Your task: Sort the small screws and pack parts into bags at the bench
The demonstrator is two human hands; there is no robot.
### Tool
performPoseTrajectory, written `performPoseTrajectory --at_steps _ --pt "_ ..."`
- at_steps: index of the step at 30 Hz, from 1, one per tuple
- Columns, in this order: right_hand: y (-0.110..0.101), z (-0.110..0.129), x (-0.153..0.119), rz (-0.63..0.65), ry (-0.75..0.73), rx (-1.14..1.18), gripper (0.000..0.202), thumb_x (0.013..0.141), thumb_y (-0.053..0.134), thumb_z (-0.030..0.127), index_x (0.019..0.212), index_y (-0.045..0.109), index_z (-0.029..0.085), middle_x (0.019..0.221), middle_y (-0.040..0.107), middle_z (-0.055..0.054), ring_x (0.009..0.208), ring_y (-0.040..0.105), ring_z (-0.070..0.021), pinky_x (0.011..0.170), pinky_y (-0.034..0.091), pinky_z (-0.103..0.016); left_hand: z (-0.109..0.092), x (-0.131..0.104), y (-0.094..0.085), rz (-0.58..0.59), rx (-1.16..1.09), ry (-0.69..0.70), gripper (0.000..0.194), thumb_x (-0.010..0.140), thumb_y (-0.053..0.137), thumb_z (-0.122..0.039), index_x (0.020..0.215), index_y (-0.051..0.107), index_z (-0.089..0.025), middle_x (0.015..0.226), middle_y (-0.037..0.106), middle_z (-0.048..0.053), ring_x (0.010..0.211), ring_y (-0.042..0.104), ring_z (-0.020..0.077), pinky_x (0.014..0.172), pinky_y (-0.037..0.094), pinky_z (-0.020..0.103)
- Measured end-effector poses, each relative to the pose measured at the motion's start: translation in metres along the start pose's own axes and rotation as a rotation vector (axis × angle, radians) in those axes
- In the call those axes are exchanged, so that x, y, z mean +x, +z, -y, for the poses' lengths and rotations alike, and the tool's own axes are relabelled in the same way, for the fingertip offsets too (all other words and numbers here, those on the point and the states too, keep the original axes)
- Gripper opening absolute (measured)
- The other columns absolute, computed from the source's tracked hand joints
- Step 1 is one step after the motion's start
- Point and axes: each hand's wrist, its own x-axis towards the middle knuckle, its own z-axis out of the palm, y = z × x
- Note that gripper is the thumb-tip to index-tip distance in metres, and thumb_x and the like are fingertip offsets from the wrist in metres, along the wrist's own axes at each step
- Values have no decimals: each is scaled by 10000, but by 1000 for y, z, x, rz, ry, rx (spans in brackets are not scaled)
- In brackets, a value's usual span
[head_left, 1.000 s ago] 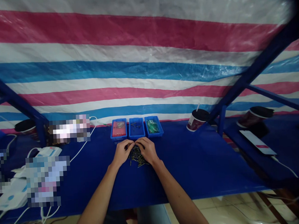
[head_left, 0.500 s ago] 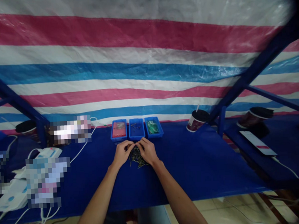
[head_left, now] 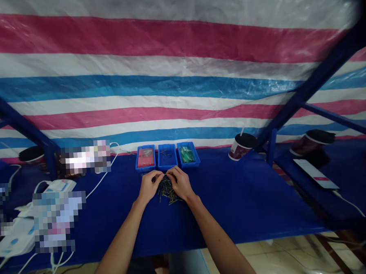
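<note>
A pile of thin dark and brassy screw-like pieces (head_left: pixel 170 194) lies on the blue table between my hands. My left hand (head_left: pixel 149 185) is at the pile's left edge, fingers pinched together. Opposite it, my right hand (head_left: pixel 180 183) pinches too, its fingertips nearly meeting the left ones. Whatever sits between the fingertips is too small to make out. Just beyond stand three blue trays: the left tray (head_left: pixel 146 169) holds a red item and a clear bag, the middle tray (head_left: pixel 168 168) a few thin dark pieces, the right tray (head_left: pixel 190 164) a green bag.
A lidded cup with a straw (head_left: pixel 242 146) stands at the back right. White power strips (head_left: pixel 19 235) and cables lie on the left. Blue frame bars (head_left: pixel 292 106) slant at both sides. On the right-hand table are a phone (head_left: pixel 315 174) and another cup (head_left: pixel 311 142).
Both hands stay almost where they were, still pinched over the pile. The view has shifted very slightly.
</note>
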Motion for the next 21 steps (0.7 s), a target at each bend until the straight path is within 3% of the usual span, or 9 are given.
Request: performPoseTrajectory --at_steps 14,19,21 --pt "-2 -1 0 1 41 -61 260 1028 443 286 875 639 213 871 626 -44 799 612 -170 756 464 -265 -1 0 0 7 -9 -2 266 936 583 -381 839 710 -169 756 690 23 641 570 141 630 430 251" --pt "-4 1 0 21 50 13 170 989 523 265 1101 634 202 950 643 -58 803 605 -182 759 468 -282 1 1 0 -2 -30 -24 262 942 584 -370 869 712 -153 810 714 39 698 606 159 683 454 272" --pt "-4 1 0 30 52 33 157 980 529 232 1094 630 196 967 641 -60 808 599 -184 761 465 -287 2 1 0 2 -33 -28 266 945 582 -371 881 712 -148 822 716 44 715 611 166 695 455 278"
